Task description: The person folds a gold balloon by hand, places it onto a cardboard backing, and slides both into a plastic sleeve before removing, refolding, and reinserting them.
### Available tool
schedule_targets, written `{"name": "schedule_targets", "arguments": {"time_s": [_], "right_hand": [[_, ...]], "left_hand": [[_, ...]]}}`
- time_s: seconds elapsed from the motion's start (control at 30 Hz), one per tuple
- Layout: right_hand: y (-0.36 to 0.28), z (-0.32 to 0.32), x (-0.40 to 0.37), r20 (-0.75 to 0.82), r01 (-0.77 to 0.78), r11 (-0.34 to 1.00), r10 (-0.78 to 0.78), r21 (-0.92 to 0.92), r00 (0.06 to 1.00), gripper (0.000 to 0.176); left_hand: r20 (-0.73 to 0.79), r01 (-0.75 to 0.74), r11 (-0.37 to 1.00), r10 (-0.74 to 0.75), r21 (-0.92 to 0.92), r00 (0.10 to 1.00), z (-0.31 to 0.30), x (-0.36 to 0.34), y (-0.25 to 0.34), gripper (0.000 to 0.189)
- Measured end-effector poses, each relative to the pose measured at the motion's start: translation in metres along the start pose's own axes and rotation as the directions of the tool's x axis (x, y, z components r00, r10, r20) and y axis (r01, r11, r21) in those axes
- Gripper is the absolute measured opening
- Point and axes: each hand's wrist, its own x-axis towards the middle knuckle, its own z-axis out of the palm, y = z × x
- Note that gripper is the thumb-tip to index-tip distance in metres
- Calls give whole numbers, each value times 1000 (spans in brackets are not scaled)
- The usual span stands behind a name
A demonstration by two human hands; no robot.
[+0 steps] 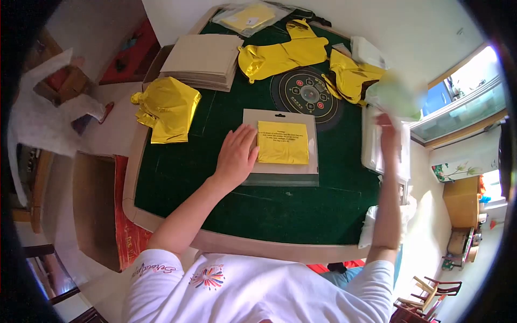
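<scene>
My left hand [237, 153] lies flat, fingers stretched out, on the left side of a clear plastic bag [309, 179] with a hang hole at its top. A pale card backs the bag, and on it rests a folded gold foil packet [283, 153] with printed warning text. At the right table edge, my right hand [389, 126] is smeared by motion. At its fingertips is a blurred pale green and whitish thing [401, 97], too smeared to name, which the hand seems to grip. Below that hand lies a stack of clear plastic bags [371, 145].
Gold foil balloons [283, 56] lie at the back, another [169, 110] at the left. A stack of card sheets [199, 62] stands back left. The green table [226, 210] has a round control panel [307, 94] in its middle. An open cardboard box [97, 210] stands on the floor.
</scene>
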Motion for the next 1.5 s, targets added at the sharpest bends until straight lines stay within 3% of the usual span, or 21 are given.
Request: {"name": "schedule_targets", "arguments": {"time_s": [0.03, 0.07, 0.1, 0.17, 0.63, 0.73, 0.8, 0.9, 0.97, 1.0, 1.07, 1.1, 1.23, 1.3, 1.5], "right_hand": [[-67, 52, -34, 46, 174, 975, -169, -137, 984, 28], [-100, 75, -52, 243, 148, 981, -113, -128, 963, 35], [-103, 99, -67, 356, 283, 946, -212, -161, 910, 41], [-110, 129, -86, 403, 349, 895, -222, -277, 888, 46], [-110, 156, -104, 350, 288, 877, -150, -384, 925, 46], [-111, 154, -105, 352, 269, 881, -128, -389, 927, 46], [-113, 152, -104, 349, 263, 890, -127, -373, 928, 46], [-129, 139, -106, 361, 340, 876, -212, -342, 908, 48], [-152, 130, -111, 420, 416, 899, -327, -139, 846, 47], [-163, 126, -114, 342, 507, 857, -450, -96, 825, 42], [-170, 121, -134, 453, 444, 896, -406, 25, 794, 36], [-167, 125, -146, 424, 518, 855, -482, 36, 766, 36], [-167, 126, -165, 490, 480, 873, -383, -85, 783, 41], [-166, 129, -164, 503, 488, 850, -338, -201, 795, 49], [-168, 136, -163, 485, 513, 827, -359, -230, 797, 56]], "left_hand": [[6, 0, 1000, 0, 1, 1000, 1, -1, 2, 41], [50, 24, 1000, -23, -5, 998, 2, -1, 3, 45], [94, 48, 999, -46, -9, 995, 2, -2, 4, 50], [83, 26, 1000, -24, -13, 996, 8, -5, 0, 50], [53, -1, 999, 3, -37, 999, 13, -4, -5, 42], [49, -36, 998, 34, 47, 998, 16, -5, -6, 40], [43, 6, 1000, -5, -28, 999, 15, -4, -9, 39], [49, 12, 999, -10, -31, 999, 13, -3, -8, 39], [24, 21, 996, -19, -90, 1000, 11, -3, -10, 38], [0, 30, 988, -30, -152, 1000, 10, -4, -11, 37], [-10, 2, 986, -3, -167, 1000, 8, 0, -16, 37], [-19, -26, 983, 23, -184, 1000, 7, 3, -18, 37], [25, -179, 984, 179, -19, 984, 2, 13, -19, 35], [168, -196, 980, 201, -43, 965, 4, 16, -21, 33], [80, -181, 983, 183, -34, 980, 14, 12, -23, 33]]}}
